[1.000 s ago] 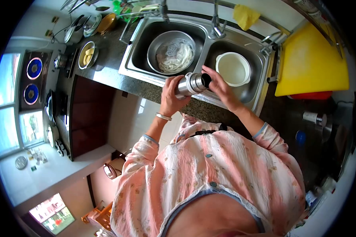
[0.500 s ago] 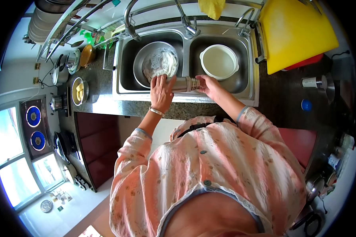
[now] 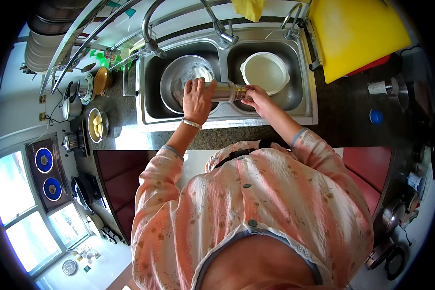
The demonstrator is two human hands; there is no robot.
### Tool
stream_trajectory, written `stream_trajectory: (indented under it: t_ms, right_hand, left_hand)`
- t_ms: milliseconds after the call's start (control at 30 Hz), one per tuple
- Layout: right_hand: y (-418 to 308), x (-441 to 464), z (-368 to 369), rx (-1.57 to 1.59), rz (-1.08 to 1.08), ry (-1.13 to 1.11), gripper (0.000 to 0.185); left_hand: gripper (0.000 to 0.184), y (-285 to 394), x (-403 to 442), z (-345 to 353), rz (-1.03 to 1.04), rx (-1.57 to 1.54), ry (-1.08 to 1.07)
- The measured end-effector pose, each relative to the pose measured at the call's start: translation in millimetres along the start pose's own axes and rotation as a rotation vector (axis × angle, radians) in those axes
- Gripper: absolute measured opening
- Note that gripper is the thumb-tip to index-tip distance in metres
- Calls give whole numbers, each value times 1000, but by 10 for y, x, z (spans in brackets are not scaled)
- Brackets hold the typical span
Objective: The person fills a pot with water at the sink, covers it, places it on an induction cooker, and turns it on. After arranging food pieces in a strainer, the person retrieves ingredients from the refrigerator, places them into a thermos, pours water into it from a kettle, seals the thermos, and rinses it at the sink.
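Observation:
A stainless-steel cylinder with a ringed neck, like a vacuum flask (image 3: 221, 92), lies level across the front of the double sink (image 3: 307, 104). My left hand (image 3: 197, 102) is closed over its left end, fingers pointing away from me. At the ringed end, my right hand (image 3: 257, 100) grips with curled fingers, some hidden behind it. Beneath and beyond the left hand, a metal bowl (image 3: 171, 72) sits in the left basin with white, foamy or cloth-like stuff (image 3: 203, 72) inside. A white two-handled pot (image 3: 266, 72) stands in the right basin.
Faucets (image 3: 225, 36) rise behind the sink. Yellow boards (image 3: 357, 34) stand at the right, with a blue cap (image 3: 376, 116) and a metal-and-white cylinder (image 3: 383, 87) on the counter. A bowl of pale yellow pieces (image 3: 97, 125) and a dish rack (image 3: 82, 43) are at left.
Both hands and the flask have moved slightly away from me, farther over the sink, covering more of the metal bowl. My grip stays on both ends. The camera view has shifted a little.

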State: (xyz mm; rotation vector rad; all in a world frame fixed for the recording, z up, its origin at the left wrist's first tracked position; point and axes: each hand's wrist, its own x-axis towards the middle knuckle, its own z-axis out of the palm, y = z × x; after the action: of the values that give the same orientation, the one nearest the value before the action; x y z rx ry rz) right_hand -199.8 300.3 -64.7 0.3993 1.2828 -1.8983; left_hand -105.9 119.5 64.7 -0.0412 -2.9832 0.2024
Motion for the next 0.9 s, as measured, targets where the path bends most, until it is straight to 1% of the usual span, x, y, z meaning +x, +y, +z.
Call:
stream_trajectory:
  t_ms: [67, 100, 167, 200, 267, 300, 367, 400, 433, 467, 533, 700, 767, 800, 867, 900]
  right_hand:
    - [-1, -31, -17, -102, -219, -15, 20]
    - [-34, -47, -62, -102, -219, -13, 20]
    - [-274, -214, -94, -382, -186, 13, 15]
    - [-256, -170, -162, -384, -183, 12, 15]
    - [-209, -73, -258, -720, -376, 68, 20]
    - [-161, -39, -296, -722, -373, 66, 20]
    - [-139, -40, -299, -1104, -775, 157, 33]
    - [-131, -33, -293, -1104, -776, 155, 33]
    - [-124, -10, -280, -1189, -750, 179, 37]
    - [-113, 0, -272, -1273, -720, 206, 41]
    - [-70, 57, -275, -1274, -739, 214, 43]
    - [-46, 128, -336, -1248, -748, 204, 45]
    - [-105, 86, -336, -1099, -541, 186, 48]
    - [-131, 114, -379, -1099, -543, 190, 48]
    - [-256, 127, -421, -798, -120, -111, 43]
    - [-341, 44, -417, -721, -61, -147, 28]
  left_hand:
    - [65, -2, 30, -31, -15, 15, -36]
    - [65, 0, 36, -57, -17, 5, -39]
    - [64, -12, 52, -74, -6, 9, -37]
    - [64, -18, 52, -71, 5, 13, -38]
    - [63, -34, 68, -34, 33, 29, -19]
    - [63, -39, 78, -15, 64, 48, 1]
    - [61, -32, 108, 12, 86, 59, 6]
    - [60, -22, 123, 22, 111, 72, 13]
    - [51, 5, 159, -24, 139, 101, 15]
    - [51, 20, 183, -44, 136, 103, 15]
    - [34, 39, 225, -65, 182, 172, 34]
    - [33, 37, 270, -92, 210, 177, 67]
    - [39, 1, 232, -74, 130, 172, 87]
    - [39, -9, 184, -73, 133, 171, 91]
    - [51, -27, 31, -62, -77, -101, -52]
    - [61, -51, -86, 94, -165, -215, -44]
